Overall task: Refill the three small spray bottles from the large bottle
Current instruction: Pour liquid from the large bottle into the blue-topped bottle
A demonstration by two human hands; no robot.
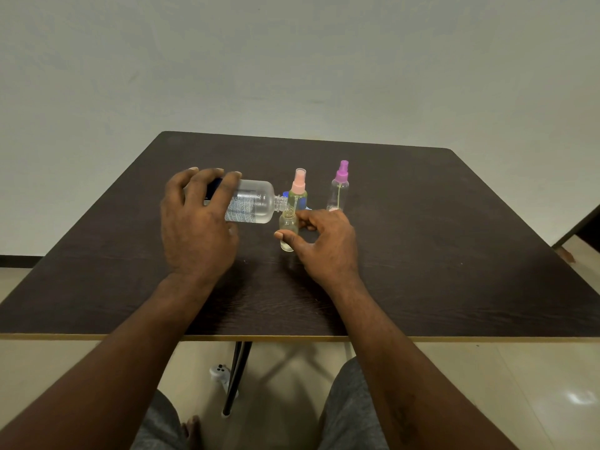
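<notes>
In the head view, the step in hand was the pour itself. My left hand (198,222) was clamped round the base end of the large bottle (256,201), which lay tipped almost level above the table (422,254). Its open mouth pointed right and sat just over the neck of the small open bottle (288,232). My right hand (324,241) pinched that small bottle between thumb and fingers and held it upright on the table, near the middle.

The small open bottle showed only a little pale liquid at its bottom, so I judged this fill barely begun. I could not read the level inside the clear large bottle.

Just beyond stood the pink-capped bottle (298,190), sprayer on and holding yellowish liquid well up its body; I took it as done. To its right stood the purple-capped bottle (339,190), capped and seemingly almost empty, so 1 of 3 looked finished.

A small blue item (285,193) showed behind the necks; I could not tell what it was.

The next move called for a slow, steady tilt with the mouths kept aligned, since the neck was narrow and spilling looked likely.
</notes>
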